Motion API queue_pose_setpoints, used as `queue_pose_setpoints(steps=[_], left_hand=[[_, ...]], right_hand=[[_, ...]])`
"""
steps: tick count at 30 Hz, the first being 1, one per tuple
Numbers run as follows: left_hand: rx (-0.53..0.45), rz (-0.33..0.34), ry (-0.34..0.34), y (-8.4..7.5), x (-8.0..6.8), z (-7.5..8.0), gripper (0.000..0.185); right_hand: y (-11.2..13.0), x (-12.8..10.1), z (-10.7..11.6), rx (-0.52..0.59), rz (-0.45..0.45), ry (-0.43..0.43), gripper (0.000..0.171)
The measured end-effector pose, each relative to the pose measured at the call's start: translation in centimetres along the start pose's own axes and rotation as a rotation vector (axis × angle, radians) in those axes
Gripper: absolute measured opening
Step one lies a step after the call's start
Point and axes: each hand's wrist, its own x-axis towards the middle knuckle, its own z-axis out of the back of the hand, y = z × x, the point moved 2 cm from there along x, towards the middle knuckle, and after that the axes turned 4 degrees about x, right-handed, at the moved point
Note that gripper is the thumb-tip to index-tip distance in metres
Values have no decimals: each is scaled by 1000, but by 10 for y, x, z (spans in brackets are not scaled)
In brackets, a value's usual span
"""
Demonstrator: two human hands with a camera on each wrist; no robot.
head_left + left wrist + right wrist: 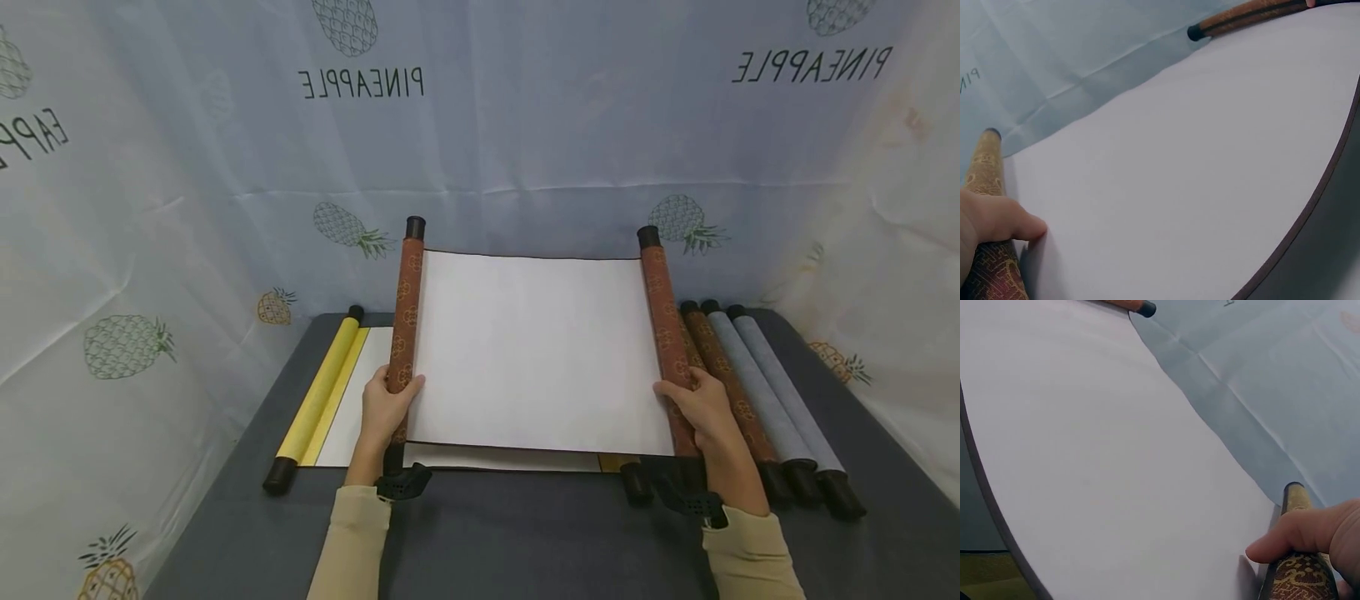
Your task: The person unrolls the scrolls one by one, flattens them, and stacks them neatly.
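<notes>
Open scroll (540,354) held above the tabletop (525,533) centre; slack or uneven pull could crease its white sheet.
Left hand (386,404) and right hand (697,408) each grasp a brown roller. Counted: one yellow scroll (322,392) opened at the left edge, about four rolled scrolls (757,392) at the right edge.

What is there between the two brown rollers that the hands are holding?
Between the left brown roller and the right brown roller stretches only the blank white sheet of the open scroll, shown best in the head view.
</notes>
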Motion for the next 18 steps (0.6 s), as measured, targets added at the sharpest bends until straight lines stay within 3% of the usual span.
queue_pose_setpoints(steps=[7,18], left_hand=[[77,48,2,1,3,2,41],[98,-4,12,1,3,6,45]], right_hand=[[-1,0,1,8,-7,-28,86],[-3,1,3,-48,36,-96,78]])
